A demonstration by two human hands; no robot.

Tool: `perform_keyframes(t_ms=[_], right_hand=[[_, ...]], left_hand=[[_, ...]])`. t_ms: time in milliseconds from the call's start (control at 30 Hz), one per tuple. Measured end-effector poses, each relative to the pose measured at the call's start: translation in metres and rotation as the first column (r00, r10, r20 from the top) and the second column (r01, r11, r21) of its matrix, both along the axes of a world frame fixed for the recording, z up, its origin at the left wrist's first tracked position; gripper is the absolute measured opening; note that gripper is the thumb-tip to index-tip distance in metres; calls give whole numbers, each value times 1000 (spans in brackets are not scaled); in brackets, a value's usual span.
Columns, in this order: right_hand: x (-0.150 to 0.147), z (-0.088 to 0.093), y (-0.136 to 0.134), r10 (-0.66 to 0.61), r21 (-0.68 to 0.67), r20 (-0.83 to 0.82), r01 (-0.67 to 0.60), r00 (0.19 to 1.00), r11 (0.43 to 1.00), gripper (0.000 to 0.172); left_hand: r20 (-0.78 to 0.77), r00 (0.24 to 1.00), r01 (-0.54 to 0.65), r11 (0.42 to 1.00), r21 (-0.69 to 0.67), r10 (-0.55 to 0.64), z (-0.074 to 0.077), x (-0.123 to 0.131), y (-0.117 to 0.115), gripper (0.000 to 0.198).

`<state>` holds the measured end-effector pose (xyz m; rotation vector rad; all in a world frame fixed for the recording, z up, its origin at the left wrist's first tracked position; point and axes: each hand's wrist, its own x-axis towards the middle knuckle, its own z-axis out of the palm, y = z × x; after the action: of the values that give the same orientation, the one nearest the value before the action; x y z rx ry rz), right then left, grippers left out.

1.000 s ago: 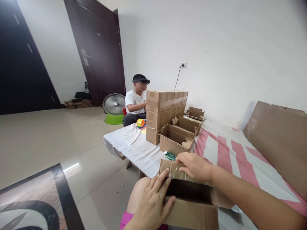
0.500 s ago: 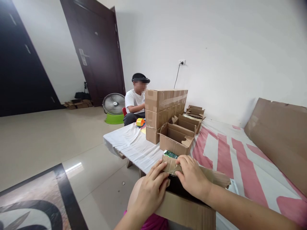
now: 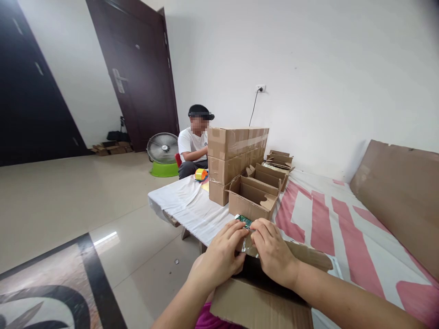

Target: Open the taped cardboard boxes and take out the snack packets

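Scanning from the left, we pass a tall dark-brown wooden door (image 3: 137,73) and a round grey fan (image 3: 163,147) with something bright green at its foot. Next we see a person in a white T-shirt and dark cap (image 3: 192,145), seated beyond the table, near a yellow-and-orange roll of tape (image 3: 200,174).

Our left hand (image 3: 223,249) comes next, its fingers curled over the brown cardboard flap (image 3: 250,237) and pinching it, though the thumb's hold is partly hidden. Behind that hand stands a stack of taped brown cardboard boxes (image 3: 217,169). Just beyond the fingertips lies a small green-and-white printed packet (image 3: 244,220). Shiny clear tape (image 3: 243,247) shows on the flap between our hands; whether it is being lifted or smoothed we cannot tell.

Farther back runs a row of open brown cardboard boxes (image 3: 248,211). The flap belongs to the open-topped cardboard box (image 3: 262,304) closest to us, tilted at the table's edge, partly over our lap. Our right hand (image 3: 274,251) pinches the flap beside the left, fingertips near but apart. Beyond it stretch the white cloth with red stripes (image 3: 317,214) and a large brown cardboard sheet (image 3: 394,196).

To handle the flap well, we should brace the box with our wrists, match the force of both hands, and work the film slowly along its length, since a quick tug could tear the cardboard's paper face.
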<state>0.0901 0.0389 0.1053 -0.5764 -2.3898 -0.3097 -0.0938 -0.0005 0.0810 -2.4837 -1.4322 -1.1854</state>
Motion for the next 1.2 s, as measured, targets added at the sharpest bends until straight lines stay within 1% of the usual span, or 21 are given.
perform_keyframes(t_ms=[67, 100, 200, 267, 333, 433, 533, 600, 667, 733, 800, 867, 933, 1000, 1033, 1067, 1167, 1200], right_hand=[[6, 2, -2, 45, 30, 32, -46, 998, 998, 23], [9, 3, -3, 60, 22, 39, -61, 997, 998, 21], [15, 5, -6, 63, -68, 6, -62, 998, 996, 20], [16, 6, -7, 47, -100, -1, -46, 999, 994, 25], [13, 6, -7, 41, -76, 28, -39, 999, 996, 28], [9, 6, -6, 51, -27, 83, -49, 995, 998, 20], [13, 5, -5, 65, -23, 101, -63, 993, 998, 21], [23, 4, -5, 105, -53, 108, -99, 989, 994, 24], [37, 2, -7, 148, -102, 124, -135, 981, 986, 23], [51, 2, -10, 152, -175, 125, -129, 980, 976, 21], [59, 5, -11, 96, -262, 97, -68, 991, 963, 22], [59, 10, -11, 19, -297, 61, 0, 998, 955, 23], [49, 16, -10, -36, -251, 41, 45, 999, 967, 29], [36, 20, -8, -28, -183, 53, 38, 998, 982, 42], [30, 20, -8, -9, -160, 70, 20, 997, 987, 44], [24, 20, -7, 11, -143, 92, 2, 996, 990, 41], [17, 14, -5, 49, -115, 157, -31, 986, 993, 22], [18, 12, -5, 54, -110, 170, -36, 984, 993, 21]], left_hand=[[8, 1000, -4, 1000, -2, 4, -1, 0, -2, 54], [20, 1000, -4, 1000, -3, 4, -1, 0, -3, 52], [74, 997, 0, 1000, -8, 0, 0, 1, -5, 48], [91, 996, 10, 1000, -22, -7, 1, 1, -5, 51], [90, 996, 14, 999, -39, -10, 0, 2, -6, 53], [85, 996, -8, 998, -61, 13, -2, 4, -6, 53], [73, 997, -28, 998, -65, 33, -5, 3, -4, 52], [75, 995, -61, 997, -54, 65, -7, 0, -1, 51], [103, 983, -147, 988, -52, 152, -7, -5, 3, 47], [133, 966, -216, 975, -59, 222, -7, -10, 6, 42], [135, 970, -197, 979, -62, 203, -6, -10, 6, 41], [115, 984, -130, 990, -52, 135, -5, -5, 4, 45], [83, 993, -78, 996, -48, 82, -4, 3, 0, 48], [57, 997, -53, 997, -51, 56, -3, 10, -3, 51], [51, 997, -51, 997, -54, 53, -3, 12, -4, 51], [49, 997, -54, 997, -55, 56, -3, 14, -5, 51], [41, 997, -62, 997, -44, 64, -3, 15, -8, 51], [34, 997, -61, 997, -45, 62, -2, 14, -9, 51]])
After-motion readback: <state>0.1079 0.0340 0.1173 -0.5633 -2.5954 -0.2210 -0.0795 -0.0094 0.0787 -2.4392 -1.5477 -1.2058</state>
